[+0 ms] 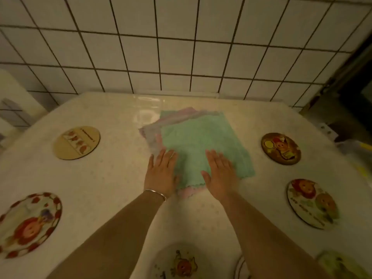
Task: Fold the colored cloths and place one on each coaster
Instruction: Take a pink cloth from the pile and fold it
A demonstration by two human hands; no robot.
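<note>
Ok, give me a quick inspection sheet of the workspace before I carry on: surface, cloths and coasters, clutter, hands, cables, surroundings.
Surface: pale speckled glossy tabletop, glare near the far edge.
Job's things: flat stack of cloths, mint green cloth on top, pink cloth edges showing beneath; none folded. Round picture coasters bare: tan wooden coaster far left, red-flowered coaster near left, dark brown coaster far right, pale cartoon coaster near right; more partly cut off at the bottom edge.
Clutter: nothing seen.
Hands: left hand and right hand lie flat on the stack's near edge; silver bangle on the left wrist.
Cables: nothing seen.
Surroundings: white tiled wall behind; dark, unclear shapes at right.
</note>
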